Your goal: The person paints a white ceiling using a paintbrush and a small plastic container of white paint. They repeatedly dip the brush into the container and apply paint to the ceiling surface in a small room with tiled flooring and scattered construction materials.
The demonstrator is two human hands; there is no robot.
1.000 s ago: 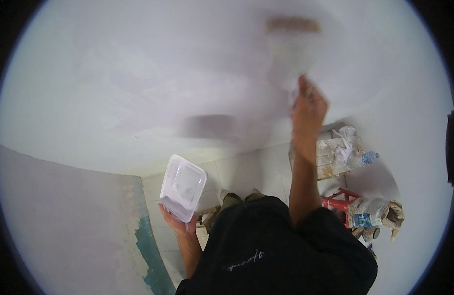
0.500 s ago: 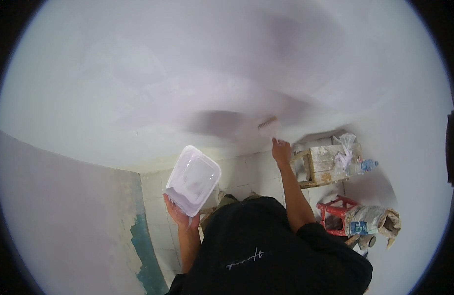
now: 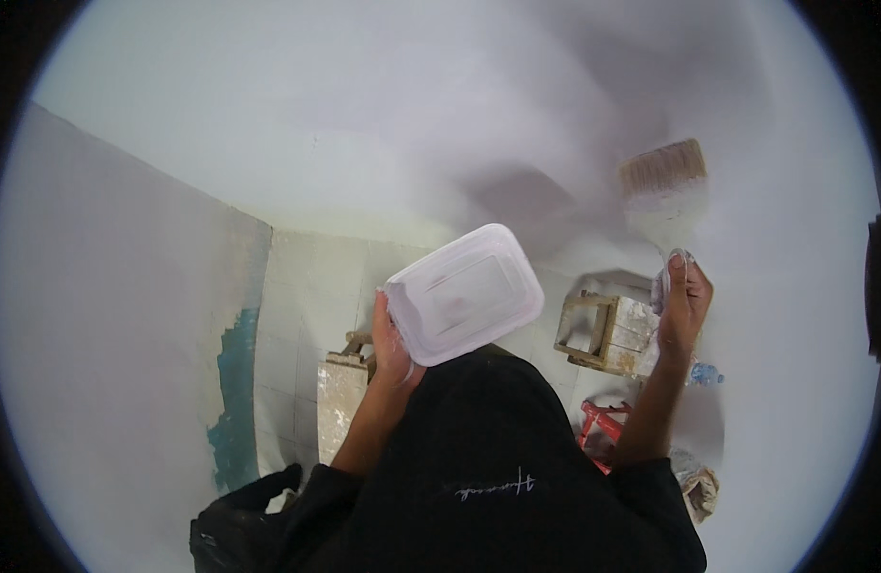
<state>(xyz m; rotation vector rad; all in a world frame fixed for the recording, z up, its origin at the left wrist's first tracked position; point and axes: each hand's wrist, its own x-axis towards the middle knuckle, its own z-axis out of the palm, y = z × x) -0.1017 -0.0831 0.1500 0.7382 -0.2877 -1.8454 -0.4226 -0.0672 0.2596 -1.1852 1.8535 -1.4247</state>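
My left hand [image 3: 393,346] grips a shallow white plastic tub [image 3: 524,277] by its near left edge, thumb along the side. The tub is tilted, and a thin pale lilac coat smears its inside. My right hand [image 3: 684,298] is closed round the handle of a wide flat paintbrush [image 3: 666,191] at the right, bristles upward. Pale paint covers the lower bristles and the fingers. Behind the brush stands the white-lilac wall [image 3: 383,162]; I cannot tell whether the bristles touch it.
A paint-spotted wooden stool [image 3: 607,329] lies below my right hand, beside a plastic bottle [image 3: 706,374]. Nearer are a red stool [image 3: 601,425] and a crumpled sack [image 3: 698,489]. Another wooden stool [image 3: 337,396] stands by my left forearm. A teal patch [image 3: 236,406] shows on the left wall.
My right hand and the brush have moved right and closer to me. The tub has swung right and turned clockwise in my left hand. The whole view has shifted.
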